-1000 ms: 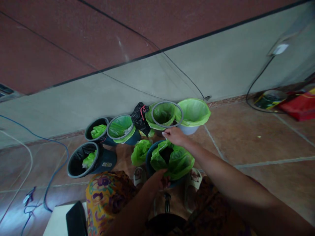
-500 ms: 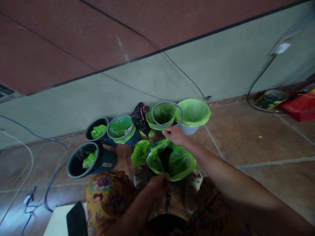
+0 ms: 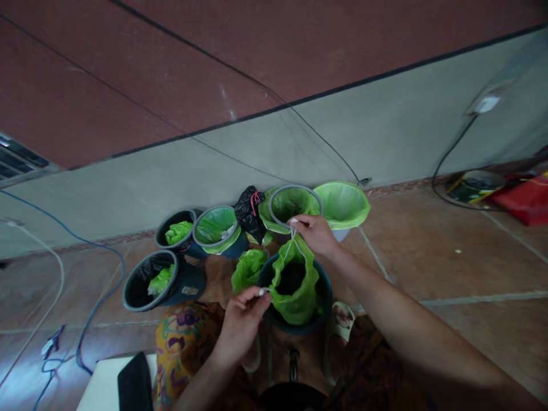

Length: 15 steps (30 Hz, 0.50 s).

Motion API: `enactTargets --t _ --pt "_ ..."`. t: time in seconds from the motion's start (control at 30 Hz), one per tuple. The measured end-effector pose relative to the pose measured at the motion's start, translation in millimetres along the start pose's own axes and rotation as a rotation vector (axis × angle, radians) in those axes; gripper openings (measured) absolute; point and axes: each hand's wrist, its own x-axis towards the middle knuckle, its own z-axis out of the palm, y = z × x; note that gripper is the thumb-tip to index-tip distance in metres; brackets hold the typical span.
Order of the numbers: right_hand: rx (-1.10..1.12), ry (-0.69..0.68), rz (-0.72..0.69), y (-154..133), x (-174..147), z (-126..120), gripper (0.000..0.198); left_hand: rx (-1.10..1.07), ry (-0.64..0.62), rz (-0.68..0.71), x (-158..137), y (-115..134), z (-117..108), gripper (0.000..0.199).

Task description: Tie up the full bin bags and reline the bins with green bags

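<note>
A green drawstring bin bag (image 3: 299,307) hangs in the mouth of a dark trash bin (image 3: 326,285) between my feet, its rim off the bin's edge and its opening drawn narrower. My right hand (image 3: 315,233) pinches the white drawstring at the far side. With thumb and fingers closed, my left hand (image 3: 246,314) grips the drawstring at the near left side. Dark contents show inside the bag. Just left of the bin lies a crumpled green bag (image 3: 248,270). A grey ring (image 3: 319,200) rests on a green-lined bin behind my right hand.
Along the wall stand a white bin with a green liner (image 3: 342,204), a tied black bag (image 3: 249,214) and several dark bins (image 3: 190,282) holding green bags. A blue cable (image 3: 100,302) crosses the floor at left. A phone (image 3: 135,382) lies on a white surface. Red item (image 3: 526,200) at right.
The green bag's rim has come off the bin's edge and gathered inward. Both hands now pull the drawstring, stretching it between them; my left hand has moved left and slightly up.
</note>
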Motion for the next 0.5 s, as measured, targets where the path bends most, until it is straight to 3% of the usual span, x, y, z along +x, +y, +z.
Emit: enactTargets --t 0.17,0.23,0.37,0.5 --pt "0.187 -0.147 0.121 -4 -1 11 0.026 -0.041 0.059 0.226 15 10 -15 0.024" --pt "0.273 -0.191 0.103 -9 -3 14 0.026 -0.097 0.03 0.263 20 11 -16 0.024" --pt "0.132 -0.19 0.076 -17 -8 14 0.028 -0.207 -0.017 0.282 33 16 -13 0.029" --pt "0.182 -0.202 0.036 -20 -13 11 0.029 -0.222 0.002 0.304 51 25 -11 0.028"
